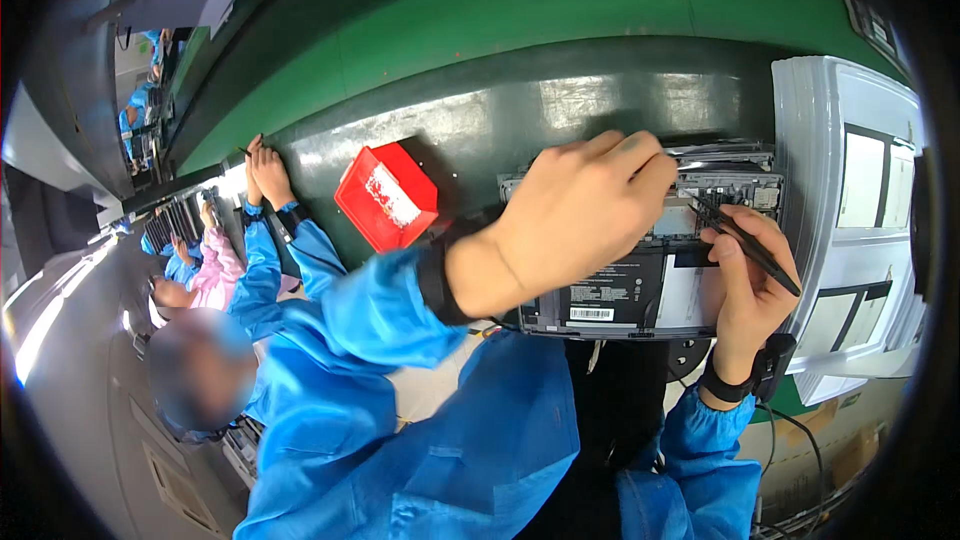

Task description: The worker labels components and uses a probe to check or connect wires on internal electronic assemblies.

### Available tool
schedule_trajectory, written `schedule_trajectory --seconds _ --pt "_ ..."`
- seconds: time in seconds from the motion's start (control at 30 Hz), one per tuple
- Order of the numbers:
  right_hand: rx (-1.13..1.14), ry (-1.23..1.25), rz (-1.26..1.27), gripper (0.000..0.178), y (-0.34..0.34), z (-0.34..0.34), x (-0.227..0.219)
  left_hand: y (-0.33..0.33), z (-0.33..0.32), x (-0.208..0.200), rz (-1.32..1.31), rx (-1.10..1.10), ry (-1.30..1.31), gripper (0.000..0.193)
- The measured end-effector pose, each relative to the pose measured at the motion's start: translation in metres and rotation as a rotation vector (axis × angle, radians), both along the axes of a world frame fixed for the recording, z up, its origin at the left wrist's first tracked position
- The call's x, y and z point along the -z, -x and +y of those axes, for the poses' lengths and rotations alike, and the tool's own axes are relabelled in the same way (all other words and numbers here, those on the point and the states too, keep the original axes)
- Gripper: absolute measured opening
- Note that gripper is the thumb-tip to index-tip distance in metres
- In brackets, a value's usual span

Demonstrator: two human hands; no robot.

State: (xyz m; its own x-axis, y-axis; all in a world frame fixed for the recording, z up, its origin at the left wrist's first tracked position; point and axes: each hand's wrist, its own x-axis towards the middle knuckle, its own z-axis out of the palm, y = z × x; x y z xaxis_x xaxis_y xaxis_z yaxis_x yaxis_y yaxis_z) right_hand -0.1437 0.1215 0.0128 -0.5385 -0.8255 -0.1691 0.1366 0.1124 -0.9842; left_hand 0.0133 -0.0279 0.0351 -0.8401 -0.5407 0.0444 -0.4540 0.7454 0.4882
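Note:
An opened laptop (690,295) lies in front of me with its inside showing: a black battery pack (610,292) on the near side and circuit boards along the far side. My left hand (580,205) reaches across its left half, back of the hand up, fingers curled down and pressed together. Whatever those fingertips hold is hidden beneath the hand. At the laptop's right side my right hand (752,280) grips black tweezers (755,247). Their points angle up and left, onto the boards close to my left fingertips.
A red bin (388,200) with a white label stands left of the laptop. Stacked white trays (805,190) rise close to my right hand. Co-workers in blue and pink sleeves work along the bench (480,125) at the left. Cables (820,450) hang at the lower right.

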Motion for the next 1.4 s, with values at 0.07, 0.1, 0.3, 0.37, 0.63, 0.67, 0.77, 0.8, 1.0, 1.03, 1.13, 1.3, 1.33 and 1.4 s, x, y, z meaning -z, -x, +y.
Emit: schedule_trajectory --seconds 0.07,0.1,0.3,0.37,0.63,0.67,0.77,0.8,1.0,1.03,1.13,1.3,1.33,1.4 --pt "-0.02 -0.015 0.015 0.026 -0.003 -0.003 -0.001 -0.004 0.006 0.008 0.102 -0.065 -0.048 0.015" --pt "-0.022 -0.018 0.01 0.026 -0.005 -0.004 -0.002 -0.004 0.009 0.014 0.203 -0.118 -0.064 0.016" --pt "-0.008 -0.053 0.14 0.023 -0.011 -0.011 -0.008 -0.01 0.012 0.027 0.407 -0.169 -0.075 0.02" --pt "-0.015 -0.044 0.164 0.023 -0.014 -0.013 -0.007 -0.012 0.012 0.028 0.405 -0.166 -0.075 0.02" --pt "-0.084 -0.022 0.279 0.022 -0.015 -0.019 0.003 -0.02 0.011 0.028 0.378 -0.101 -0.023 0.023" --pt "-0.084 -0.025 0.28 0.022 -0.016 -0.019 0.001 -0.02 0.011 0.029 0.379 -0.101 -0.026 0.023" --pt "-0.002 0.016 -0.007 0.021 -0.014 -0.015 -0.003 -0.02 0.011 0.03 0.368 -0.097 -0.011 0.024" --pt "-0.003 0.015 -0.009 0.021 -0.011 -0.014 -0.002 -0.019 0.011 0.029 0.373 -0.105 -0.02 0.024" --pt "-0.167 0.084 0.161 0.021 -0.005 -0.012 -0.002 -0.016 0.013 0.03 0.388 -0.127 -0.004 0.024" --pt "-0.166 0.086 0.16 0.021 -0.006 -0.014 -0.003 -0.016 0.014 0.03 0.395 -0.135 0.007 0.024" --pt "-0.141 0.006 0.253 0.028 -0.013 -0.024 -0.007 -0.016 0.014 0.03 0.397 -0.136 0.008 0.024" --pt "-0.171 0.022 0.223 0.034 -0.009 -0.018 -0.003 -0.016 0.013 0.031 0.39 -0.135 -0.007 0.024" --pt "-0.137 -0.004 0.217 0.03 -0.011 -0.017 -0.003 -0.016 0.014 0.031 0.385 -0.133 0.002 0.024" --pt "-0.068 -0.056 0.207 0.024 -0.016 -0.017 -0.003 -0.017 0.013 0.03 0.377 -0.131 -0.001 0.024"
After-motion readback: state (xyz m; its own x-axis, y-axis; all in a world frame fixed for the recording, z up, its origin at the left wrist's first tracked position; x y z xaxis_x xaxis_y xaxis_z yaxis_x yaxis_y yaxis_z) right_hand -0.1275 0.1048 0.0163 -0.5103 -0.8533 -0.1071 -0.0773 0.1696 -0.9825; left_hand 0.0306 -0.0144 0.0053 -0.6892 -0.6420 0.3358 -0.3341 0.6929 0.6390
